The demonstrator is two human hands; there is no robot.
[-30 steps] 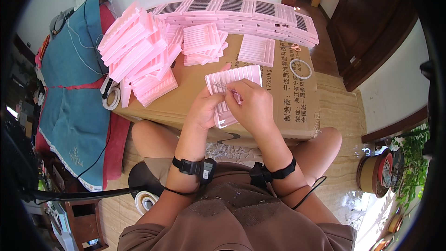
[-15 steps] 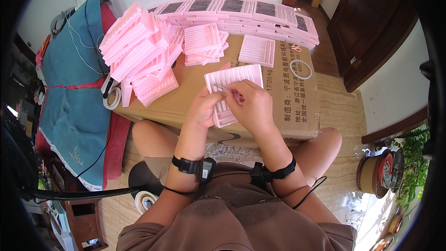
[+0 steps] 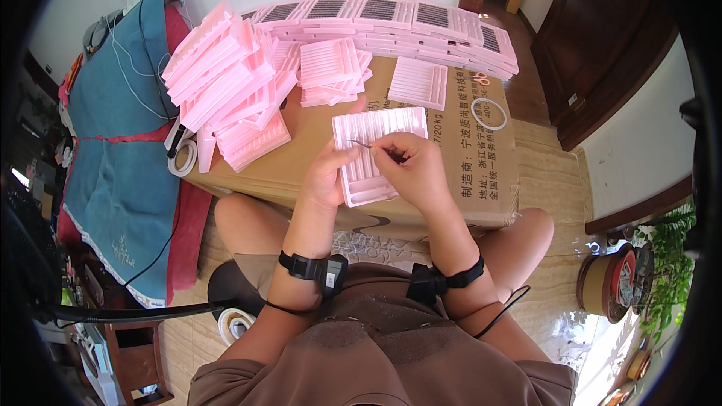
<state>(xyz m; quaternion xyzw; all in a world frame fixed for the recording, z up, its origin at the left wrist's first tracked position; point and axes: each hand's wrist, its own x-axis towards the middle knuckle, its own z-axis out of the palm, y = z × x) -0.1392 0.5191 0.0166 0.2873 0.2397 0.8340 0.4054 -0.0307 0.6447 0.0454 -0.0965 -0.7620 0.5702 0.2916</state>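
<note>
A pale pink tray with parallel ridged slots is held tilted over the near edge of a cardboard box. My left hand grips its left side, the thumb over the rim and the other fingers mostly hidden underneath. Above the slots, my right hand pinches what look like thin dark tweezers. Their points reach left, close to my left thumb. My right fingers cover the rest of the tool, and whether its tips hold anything is too small to tell.
The cardboard box carries leaning pink tray stacks at left, a smaller stack, and a single tray. Rows of trays with dark contents line its far edge. Scissors and a white ring lie right.
My right hand has shifted slightly right and down, and the tweezers now show more clearly over the tray. My left hand keeps its hold on the tray.
</note>
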